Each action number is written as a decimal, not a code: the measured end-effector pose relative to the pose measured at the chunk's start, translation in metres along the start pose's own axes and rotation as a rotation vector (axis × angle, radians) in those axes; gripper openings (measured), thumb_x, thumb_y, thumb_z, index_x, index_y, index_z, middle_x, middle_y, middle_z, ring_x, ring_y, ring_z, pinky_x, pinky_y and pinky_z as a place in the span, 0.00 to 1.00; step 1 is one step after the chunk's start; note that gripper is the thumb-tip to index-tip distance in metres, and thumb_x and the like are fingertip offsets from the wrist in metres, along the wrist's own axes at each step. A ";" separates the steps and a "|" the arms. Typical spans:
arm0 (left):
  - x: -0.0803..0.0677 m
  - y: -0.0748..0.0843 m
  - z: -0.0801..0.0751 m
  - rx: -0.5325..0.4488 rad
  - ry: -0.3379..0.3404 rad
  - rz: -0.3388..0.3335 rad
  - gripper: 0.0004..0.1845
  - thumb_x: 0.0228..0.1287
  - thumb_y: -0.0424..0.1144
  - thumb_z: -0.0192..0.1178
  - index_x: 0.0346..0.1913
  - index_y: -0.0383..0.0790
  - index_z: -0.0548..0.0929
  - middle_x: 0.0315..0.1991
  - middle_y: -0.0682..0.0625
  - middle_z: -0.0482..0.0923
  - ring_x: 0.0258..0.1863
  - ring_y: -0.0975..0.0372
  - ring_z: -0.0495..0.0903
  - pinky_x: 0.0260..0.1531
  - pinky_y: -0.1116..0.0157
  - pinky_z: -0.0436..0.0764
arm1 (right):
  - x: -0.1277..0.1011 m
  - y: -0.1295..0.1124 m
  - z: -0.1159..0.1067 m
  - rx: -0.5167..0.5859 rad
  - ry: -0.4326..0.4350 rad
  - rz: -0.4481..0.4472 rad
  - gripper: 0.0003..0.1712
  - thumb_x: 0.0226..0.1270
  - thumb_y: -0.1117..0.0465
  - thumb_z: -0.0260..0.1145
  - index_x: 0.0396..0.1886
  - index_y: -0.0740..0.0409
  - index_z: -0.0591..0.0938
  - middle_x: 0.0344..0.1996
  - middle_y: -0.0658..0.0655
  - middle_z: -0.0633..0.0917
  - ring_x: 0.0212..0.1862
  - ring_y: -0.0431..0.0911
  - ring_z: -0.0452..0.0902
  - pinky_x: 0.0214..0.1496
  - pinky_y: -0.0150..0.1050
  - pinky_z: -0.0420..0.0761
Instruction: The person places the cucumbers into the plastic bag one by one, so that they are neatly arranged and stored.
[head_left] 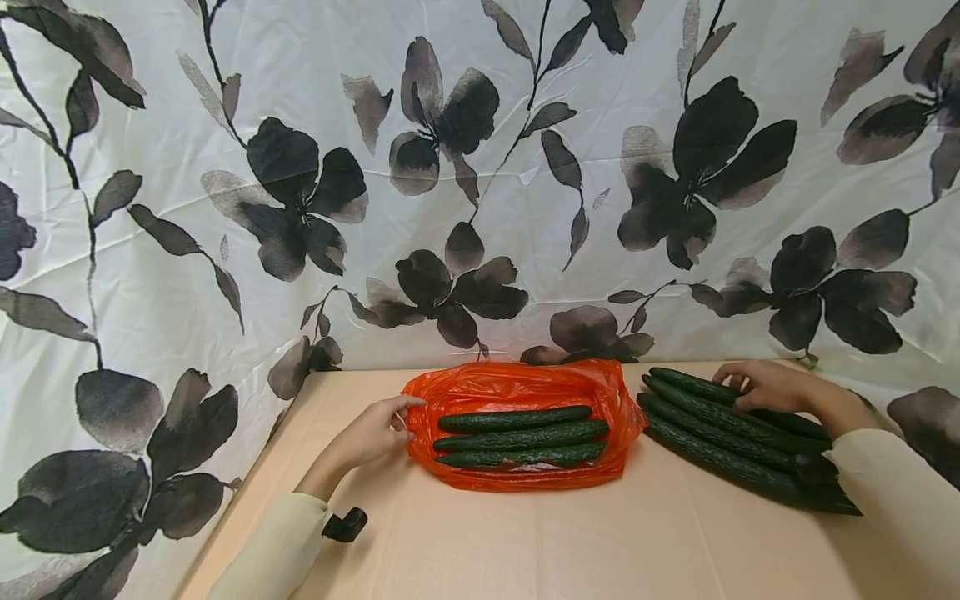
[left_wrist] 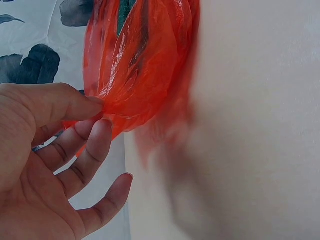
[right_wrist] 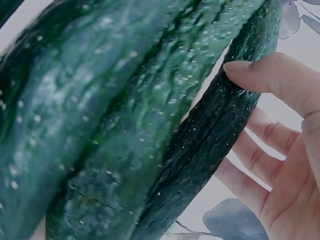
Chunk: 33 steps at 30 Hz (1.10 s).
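Three dark green cucumbers (head_left: pixel 521 437) lie side by side in an open red plastic bag (head_left: pixel 517 480) at the middle of the table. My left hand (head_left: pixel 382 429) pinches the bag's left edge between thumb and forefinger; in the left wrist view the other fingers are spread. To the right of the bag, several loose cucumbers (head_left: pixel 720 429) lie slantwise together. My right hand (head_left: pixel 776 387) is at the farthest one, with the thumb on its near side and the fingers round its far side. The right wrist view shows this cucumber (right_wrist: pixel 200 135) between thumb and fingers.
A pale tan table (head_left: pixel 525 542) carries everything. Behind it hangs a white cloth (head_left: pixel 555 233) with dark flower prints, close to the table's back edge. A small black device (head_left: pixel 345 525) is at my left wrist.
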<state>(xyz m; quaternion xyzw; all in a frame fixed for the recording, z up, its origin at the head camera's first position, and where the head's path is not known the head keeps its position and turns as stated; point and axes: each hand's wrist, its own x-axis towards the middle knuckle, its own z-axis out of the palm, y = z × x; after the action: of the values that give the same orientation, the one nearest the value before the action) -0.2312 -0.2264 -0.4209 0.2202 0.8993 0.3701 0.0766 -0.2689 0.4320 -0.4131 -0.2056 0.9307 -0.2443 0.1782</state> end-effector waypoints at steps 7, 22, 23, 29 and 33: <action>0.002 0.001 0.000 0.004 -0.001 -0.018 0.29 0.55 0.19 0.59 0.64 0.30 0.77 0.37 0.46 0.77 0.33 0.58 0.75 0.32 0.67 0.76 | 0.001 -0.009 -0.010 -0.065 0.015 -0.038 0.29 0.66 0.66 0.69 0.64 0.73 0.75 0.58 0.76 0.78 0.54 0.68 0.79 0.48 0.54 0.84; 0.003 -0.001 0.000 0.002 0.005 -0.007 0.29 0.55 0.19 0.58 0.64 0.29 0.77 0.36 0.46 0.77 0.32 0.59 0.76 0.33 0.67 0.77 | 0.006 -0.029 -0.021 -0.078 -0.024 -0.027 0.29 0.66 0.65 0.69 0.64 0.72 0.75 0.49 0.67 0.82 0.50 0.60 0.83 0.45 0.49 0.84; 0.002 -0.001 0.000 0.000 0.005 -0.003 0.29 0.55 0.19 0.58 0.63 0.28 0.77 0.36 0.46 0.77 0.32 0.59 0.76 0.32 0.67 0.77 | 0.006 -0.029 -0.021 -0.082 -0.027 -0.024 0.29 0.66 0.64 0.70 0.64 0.71 0.75 0.49 0.66 0.83 0.50 0.60 0.83 0.46 0.50 0.84; 0.002 -0.001 0.002 -0.001 0.008 -0.014 0.29 0.55 0.18 0.58 0.63 0.29 0.78 0.36 0.46 0.77 0.33 0.58 0.75 0.32 0.67 0.77 | 0.007 -0.039 -0.022 -0.100 -0.032 -0.042 0.28 0.67 0.61 0.69 0.64 0.67 0.76 0.50 0.61 0.83 0.51 0.57 0.83 0.50 0.52 0.83; 0.002 0.000 0.002 -0.003 0.004 -0.016 0.29 0.55 0.19 0.58 0.64 0.30 0.78 0.36 0.46 0.77 0.34 0.57 0.76 0.33 0.67 0.77 | 0.006 -0.050 -0.024 -0.117 -0.022 -0.083 0.29 0.67 0.59 0.69 0.64 0.68 0.76 0.49 0.60 0.84 0.50 0.57 0.83 0.50 0.53 0.83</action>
<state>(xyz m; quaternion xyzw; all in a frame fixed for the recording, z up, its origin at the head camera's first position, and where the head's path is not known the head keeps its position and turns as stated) -0.2322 -0.2242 -0.4221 0.2120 0.9006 0.3713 0.0783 -0.2696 0.3985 -0.3687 -0.2567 0.9321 -0.1944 0.1657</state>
